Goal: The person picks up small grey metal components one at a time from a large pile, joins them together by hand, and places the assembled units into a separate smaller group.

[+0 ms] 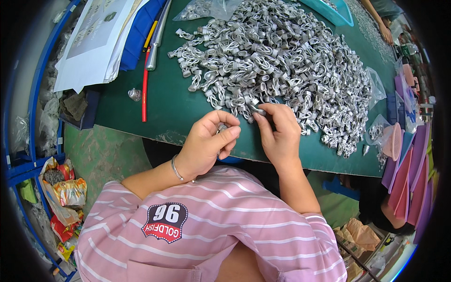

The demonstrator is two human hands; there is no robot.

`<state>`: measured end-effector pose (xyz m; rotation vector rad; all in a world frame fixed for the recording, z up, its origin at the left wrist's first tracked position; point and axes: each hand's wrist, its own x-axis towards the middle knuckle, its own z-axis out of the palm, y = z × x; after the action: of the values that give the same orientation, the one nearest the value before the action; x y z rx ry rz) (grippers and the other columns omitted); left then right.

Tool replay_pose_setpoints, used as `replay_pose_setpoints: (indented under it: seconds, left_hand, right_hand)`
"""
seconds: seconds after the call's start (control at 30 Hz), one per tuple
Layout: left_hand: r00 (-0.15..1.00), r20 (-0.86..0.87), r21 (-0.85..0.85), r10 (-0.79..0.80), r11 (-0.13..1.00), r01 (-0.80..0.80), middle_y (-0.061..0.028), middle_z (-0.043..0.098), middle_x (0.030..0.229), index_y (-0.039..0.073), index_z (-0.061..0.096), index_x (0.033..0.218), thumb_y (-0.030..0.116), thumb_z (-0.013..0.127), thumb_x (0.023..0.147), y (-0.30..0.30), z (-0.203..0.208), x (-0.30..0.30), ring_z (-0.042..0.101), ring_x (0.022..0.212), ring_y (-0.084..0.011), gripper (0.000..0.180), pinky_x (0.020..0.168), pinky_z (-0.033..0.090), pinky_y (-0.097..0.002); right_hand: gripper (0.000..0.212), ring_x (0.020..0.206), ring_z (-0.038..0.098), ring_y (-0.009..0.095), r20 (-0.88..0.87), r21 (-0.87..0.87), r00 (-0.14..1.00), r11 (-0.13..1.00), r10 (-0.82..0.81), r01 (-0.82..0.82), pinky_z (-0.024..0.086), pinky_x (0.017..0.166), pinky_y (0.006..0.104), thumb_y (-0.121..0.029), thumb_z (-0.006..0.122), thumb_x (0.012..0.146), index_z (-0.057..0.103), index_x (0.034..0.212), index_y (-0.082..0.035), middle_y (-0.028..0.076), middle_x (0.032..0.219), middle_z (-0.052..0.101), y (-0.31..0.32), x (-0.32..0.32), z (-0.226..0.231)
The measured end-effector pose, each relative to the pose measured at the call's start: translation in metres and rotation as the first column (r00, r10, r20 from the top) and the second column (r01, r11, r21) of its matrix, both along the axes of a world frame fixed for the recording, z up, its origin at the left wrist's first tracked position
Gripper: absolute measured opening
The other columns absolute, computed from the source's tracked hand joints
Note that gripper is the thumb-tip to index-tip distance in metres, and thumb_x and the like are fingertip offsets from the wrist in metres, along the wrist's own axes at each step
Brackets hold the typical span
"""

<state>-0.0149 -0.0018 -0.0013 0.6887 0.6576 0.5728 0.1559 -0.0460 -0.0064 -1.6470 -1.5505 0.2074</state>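
A large heap of small silver metal pieces (277,51), looking like twisted links with ribbed ring ends, covers much of the green table. My left hand (203,141) is just off the table's near edge, thumb and fingers closed round a silver piece (221,127) that is mostly hidden. To its right, my right hand (283,131) pinches another silver metal piece (260,108) between thumb and forefinger, at the heap's near edge. The two hands are a short gap apart.
Left on the table lie a red pencil (144,89), a yellow pencil (150,35), a metal rod (154,47) and papers (94,42). A blue tray (333,11) stands far right, near another person's arm (378,21). Plastic bags (376,87) flank the heap.
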Motion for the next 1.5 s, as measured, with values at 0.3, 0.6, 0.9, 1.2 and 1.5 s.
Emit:
replay_pose_setpoints:
  seconds: [0.3, 0.6, 0.9, 1.2, 1.5]
  left_hand:
    - [0.987, -0.162, 0.298, -0.019, 0.952, 0.067, -0.0027, 0.057, 0.089, -0.001, 0.056, 0.107, 0.001, 0.064, 0.078, -0.001, 0.005, 0.006, 0.053, 0.08, -0.0074, 0.03, 0.071, 0.043, -0.0202]
    - [1.0, -0.004, 0.702, 0.018, 0.712, -0.01, -0.0025, 0.053, 0.088, -0.001, 0.06, 0.097, -0.006, 0.065, 0.076, -0.002, -0.006, 0.007, 0.048, 0.062, -0.0043, 0.022, 0.048, 0.037, -0.0165]
    - [0.991, -0.087, 0.1, -0.105, 0.989, 0.113, -0.0007, 0.057, 0.078, -0.001, 0.059, 0.108, 0.007, 0.057, 0.087, -0.004, 0.002, 0.004, 0.048, 0.058, -0.0031, 0.023, 0.048, 0.038, -0.0158]
    - [0.954, 0.293, -0.199, -0.066, 0.972, 0.128, -0.0088, 0.058, 0.093, -0.002, 0.048, 0.119, 0.014, 0.049, 0.091, 0.001, -0.002, 0.0, 0.06, 0.073, -0.0154, 0.032, 0.047, 0.047, -0.0209]
    - [0.952, 0.305, -0.17, 0.004, 0.984, 0.051, -0.0061, 0.047, 0.082, 0.007, 0.046, 0.094, 0.017, 0.048, 0.093, 0.002, -0.002, -0.002, 0.047, 0.059, -0.0104, 0.011, 0.041, 0.036, -0.0179]
  right_hand:
    - [0.016, 0.063, 0.048, 0.005, -0.948, -0.136, 0.315, 0.962, -0.056, -0.237, 0.037, 0.054, 0.0164, -0.011, 0.056, 0.089, 0.061, 0.096, 0.002, 0.001, 0.077, 0.057, -0.031, 0.0, 0.013]
    - [0.022, 0.084, 0.059, 0.015, -0.951, 0.009, 0.289, 0.947, 0.108, -0.322, 0.049, 0.075, 0.0243, 0.01, 0.057, 0.08, 0.058, 0.102, 0.007, 0.011, 0.098, 0.057, -0.038, 0.0, -0.004]
    - [0.044, 0.083, 0.058, 0.018, -0.607, 0.299, 0.754, 0.951, 0.252, -0.077, 0.048, 0.074, 0.0273, 0.013, 0.065, 0.072, 0.04, 0.105, -0.001, 0.018, 0.099, 0.059, -0.04, -0.012, 0.0]
    - [0.02, 0.076, 0.059, 0.026, -0.174, 0.212, 0.962, 0.962, 0.212, -0.174, 0.048, 0.066, 0.0317, 0.007, 0.066, 0.07, 0.06, 0.088, 0.001, 0.015, 0.086, 0.062, -0.027, 0.0, 0.018]
    - [0.016, 0.075, 0.052, 0.029, 0.134, -0.068, 0.989, 0.996, 0.059, -0.05, 0.043, 0.069, 0.0359, -0.003, 0.066, 0.072, 0.06, 0.086, -0.002, 0.01, 0.083, 0.057, -0.011, -0.001, 0.003]
